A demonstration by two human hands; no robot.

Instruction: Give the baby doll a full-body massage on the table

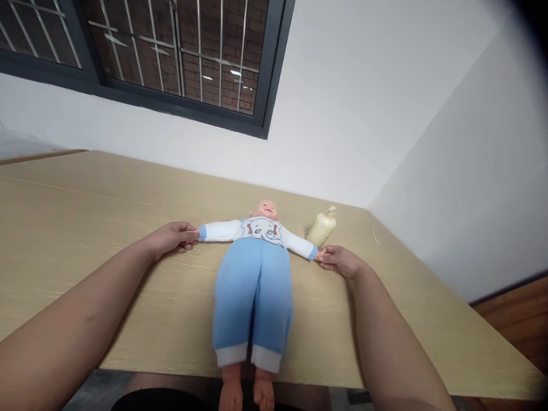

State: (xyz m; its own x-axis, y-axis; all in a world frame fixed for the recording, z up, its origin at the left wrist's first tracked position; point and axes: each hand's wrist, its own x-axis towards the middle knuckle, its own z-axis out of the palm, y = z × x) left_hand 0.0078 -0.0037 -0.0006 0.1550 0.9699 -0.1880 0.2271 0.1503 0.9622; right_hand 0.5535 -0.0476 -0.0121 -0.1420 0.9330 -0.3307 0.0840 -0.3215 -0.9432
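Observation:
A baby doll [252, 285] lies on its back on the table, its head toward the wall and its feet past the near edge. It wears blue trousers and a white top with an elephant face on the chest. Both doll arms are stretched out sideways. My left hand [173, 238] pinches the doll's hand at the end of the left-side sleeve. On the other side, my right hand [338, 260] has its fingers closed on the doll's other hand, just beyond the blue cuff. A cream pump bottle [322, 227] stands tilted in view behind that sleeve.
The pale wooden table [128, 200] reaches back to a white wall [342, 103]. Above it is a dark-framed window [261, 123] with metal bars. A thin pale strip [375, 236] lies at the table's right side. Brown wood panelling [514, 319] shows at lower right.

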